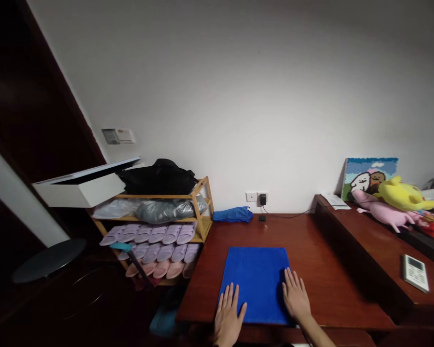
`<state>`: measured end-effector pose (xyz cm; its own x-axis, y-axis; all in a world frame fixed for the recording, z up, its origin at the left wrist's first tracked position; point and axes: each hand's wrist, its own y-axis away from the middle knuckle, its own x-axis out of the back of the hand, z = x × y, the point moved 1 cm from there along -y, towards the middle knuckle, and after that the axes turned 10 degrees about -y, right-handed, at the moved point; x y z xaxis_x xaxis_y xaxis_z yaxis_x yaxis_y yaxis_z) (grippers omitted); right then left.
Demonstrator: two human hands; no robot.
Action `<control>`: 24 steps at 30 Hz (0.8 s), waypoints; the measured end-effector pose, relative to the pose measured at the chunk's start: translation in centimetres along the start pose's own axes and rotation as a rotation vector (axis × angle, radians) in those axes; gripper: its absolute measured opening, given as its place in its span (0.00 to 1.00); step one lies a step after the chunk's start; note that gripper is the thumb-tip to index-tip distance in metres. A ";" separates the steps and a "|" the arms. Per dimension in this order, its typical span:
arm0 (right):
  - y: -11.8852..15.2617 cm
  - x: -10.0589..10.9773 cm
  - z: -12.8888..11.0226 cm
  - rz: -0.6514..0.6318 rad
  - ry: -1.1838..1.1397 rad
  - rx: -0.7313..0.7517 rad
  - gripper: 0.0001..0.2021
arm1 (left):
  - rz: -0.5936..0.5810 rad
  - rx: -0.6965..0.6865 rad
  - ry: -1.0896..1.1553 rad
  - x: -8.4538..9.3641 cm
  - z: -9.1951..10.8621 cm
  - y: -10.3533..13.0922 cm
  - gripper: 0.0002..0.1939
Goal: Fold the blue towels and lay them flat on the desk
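A plain pale wall [217, 96] backs a reddish-brown wooden table [325, 260], with a slipper rack [198, 217] at its left and a raised wooden ledge [376, 250] at its right. The rectangular blue cloth [256, 284] lies spread flat on the table, its near edge at or very close to the table's front edge. The left hand [228, 315] rests over its near left corner, fingers slightly spread and thumb held apart; the right hand [297, 299] lies along its right edge, palm down, fingers a little parted. Neither pinches anything, and how hard they press cannot be told. The wood looks smooth, so an uneven push by the two palms could skew the cloth or ruck it between them; a pull toward the body could drag its near edge over the front. The black charger [263, 198] and its thin cable are well apart from the cloth, so snagging seems unlikely.
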<state>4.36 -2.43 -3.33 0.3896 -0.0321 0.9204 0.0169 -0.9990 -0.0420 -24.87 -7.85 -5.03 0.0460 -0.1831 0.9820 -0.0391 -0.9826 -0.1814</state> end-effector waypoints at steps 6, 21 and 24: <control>-1.8 -1.4 -0.9 -0.054 0.010 -0.036 0.34 | 0.027 0.001 -0.005 -0.6 -1.0 0.9 0.35; -1.9 -2.2 0.2 -0.083 -0.025 -0.019 0.33 | -0.103 -0.281 0.275 1.8 14.6 -9.5 0.31; -1.9 -2.4 0.1 -0.065 -0.023 -0.029 0.33 | -0.089 -0.193 0.204 0.7 10.4 -9.0 0.34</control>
<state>3.45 -0.41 -5.51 0.4092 0.0336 0.9118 0.0168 -0.9994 0.0293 -14.08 0.59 -3.29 -0.1433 -0.0677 0.9874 -0.2337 -0.9671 -0.1002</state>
